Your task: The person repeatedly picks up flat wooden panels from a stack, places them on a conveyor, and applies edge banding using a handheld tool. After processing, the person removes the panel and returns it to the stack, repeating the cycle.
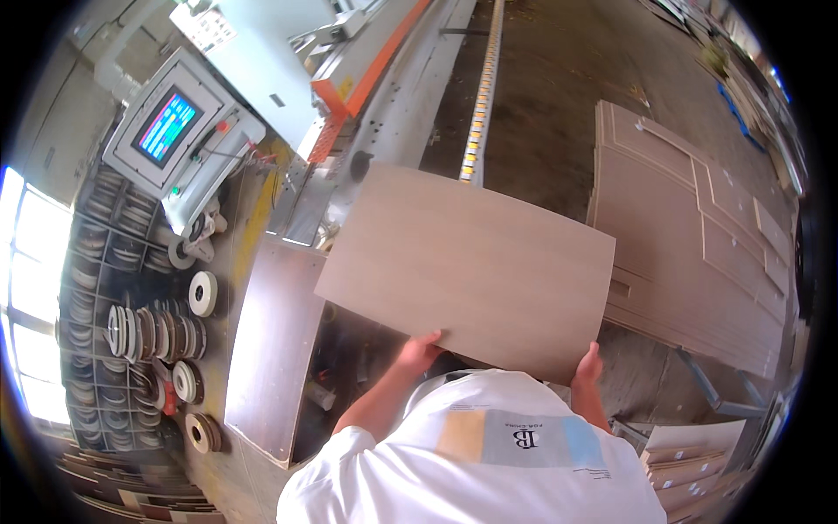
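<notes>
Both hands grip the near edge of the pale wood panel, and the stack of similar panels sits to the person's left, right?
Not quite. In the head view both hands, left hand and right hand, do grip the panel at its near edge, but the stack of panels lies to the person's right.

We've got the pale wooden panel (467, 266) gripped at its near edge, left hand (419, 352) and right hand (588, 367), beside the panel stack (690, 253) and machine (349, 96).

A woodworking factory: edge-banding machine (375, 96), tape rolls (166, 336), stacked panels (690, 253).
</notes>
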A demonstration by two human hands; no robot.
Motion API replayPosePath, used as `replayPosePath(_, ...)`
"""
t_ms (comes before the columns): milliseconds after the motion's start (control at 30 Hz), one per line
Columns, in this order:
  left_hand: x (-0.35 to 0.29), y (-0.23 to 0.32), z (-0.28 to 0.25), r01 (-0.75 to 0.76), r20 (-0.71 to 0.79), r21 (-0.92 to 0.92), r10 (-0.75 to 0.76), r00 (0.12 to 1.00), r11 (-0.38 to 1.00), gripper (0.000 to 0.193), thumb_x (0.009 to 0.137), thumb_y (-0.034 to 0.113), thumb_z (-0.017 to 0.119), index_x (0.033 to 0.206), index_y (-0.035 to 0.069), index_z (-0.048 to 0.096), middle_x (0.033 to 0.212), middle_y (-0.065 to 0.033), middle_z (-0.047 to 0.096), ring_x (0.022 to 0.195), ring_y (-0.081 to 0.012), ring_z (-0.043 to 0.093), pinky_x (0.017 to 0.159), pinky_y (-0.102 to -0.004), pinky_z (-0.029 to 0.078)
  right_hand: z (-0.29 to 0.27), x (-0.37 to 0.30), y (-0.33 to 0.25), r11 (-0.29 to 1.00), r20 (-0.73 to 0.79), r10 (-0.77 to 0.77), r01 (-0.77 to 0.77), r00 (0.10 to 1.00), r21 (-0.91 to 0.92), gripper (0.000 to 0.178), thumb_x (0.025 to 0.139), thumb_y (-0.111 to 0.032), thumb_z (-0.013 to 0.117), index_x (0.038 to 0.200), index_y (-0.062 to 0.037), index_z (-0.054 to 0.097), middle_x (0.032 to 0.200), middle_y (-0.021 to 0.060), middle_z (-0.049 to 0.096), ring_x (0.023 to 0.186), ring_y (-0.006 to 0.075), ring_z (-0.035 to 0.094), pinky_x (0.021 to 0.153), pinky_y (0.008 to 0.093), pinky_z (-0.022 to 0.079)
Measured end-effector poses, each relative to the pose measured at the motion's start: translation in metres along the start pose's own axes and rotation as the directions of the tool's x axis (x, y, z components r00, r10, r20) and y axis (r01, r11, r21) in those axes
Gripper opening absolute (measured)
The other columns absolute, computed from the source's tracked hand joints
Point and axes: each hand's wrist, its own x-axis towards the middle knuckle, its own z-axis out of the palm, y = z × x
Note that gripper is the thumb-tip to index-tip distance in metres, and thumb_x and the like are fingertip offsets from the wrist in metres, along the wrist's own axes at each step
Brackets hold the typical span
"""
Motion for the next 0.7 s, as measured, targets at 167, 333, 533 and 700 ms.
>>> replayPosePath(167, -0.003, 0.076, -0.044, -0.016, -0.058, 0.04, 0.018, 0.998, 0.999, 0.054, 0.098, 0.014, 0.065, 0.148, 0.007, 0.045, 0.144, -0.0129, 0.053, 0.132, -0.0331, 0.054, 0.11, -0.0522, 0.045, 0.081, -0.051, -0.038, 0.997, 0.071, -0.028, 0.023, 0.997, 0.076, 0.062, 0.094, -0.048, 0.056, 0.106, 0.0105, 0.073, 0.103, 0.015, 0.075, 0.094, 0.0278, 0.071, 0.085, 0.0401, 0.055)
replayPosePath(333, -0.004, 0.143, -0.053, 0.043, -0.168, 0.288, 0.006, 0.986, 0.957, 0.049, 0.098, 0.031, 0.069, 0.138, 0.006, 0.057, 0.128, -0.0157, 0.065, 0.111, -0.0304, 0.066, 0.093, -0.0461, 0.055, 0.148, -0.054, -0.061, 0.997, 0.111, -0.02, 0.011, 0.994, 0.078, 0.065, 0.093, -0.05, 0.058, 0.117, 0.0094, 0.07, 0.113, 0.0153, 0.073, 0.101, 0.0283, 0.07, 0.088, 0.0416, 0.055)
replayPosePath(533, -0.035, 0.281, -0.055, 0.127, -0.114, 0.873, -0.056, 0.992, 0.471, 0.035, 0.1, 0.034, 0.065, 0.107, 0.001, 0.073, 0.086, -0.0144, 0.075, 0.067, -0.0195, 0.071, 0.06, -0.0303, 0.058, 0.181, -0.027, -0.08, 0.999, 0.049, 0.001, -0.003, 0.999, 0.039, 0.071, 0.092, -0.053, 0.061, 0.127, 0.0084, 0.065, 0.126, 0.0167, 0.068, 0.113, 0.0301, 0.067, 0.095, 0.0427, 0.053)
replayPosePath(700, 0.009, 0.455, -0.089, -0.361, -0.094, 0.825, 0.735, 0.672, 0.435, 0.019, 0.1, 0.022, 0.063, 0.1, 0.006, 0.072, 0.079, -0.0042, 0.068, 0.062, -0.0111, 0.06, 0.054, -0.0273, 0.047, 0.162, 0.012, -0.064, 0.973, 0.311, -0.177, 0.213, 0.934, -0.086, 0.066, 0.098, -0.048, 0.058, 0.132, 0.0084, 0.062, 0.136, 0.0183, 0.064, 0.121, 0.0294, 0.062, 0.105, 0.0396, 0.046)
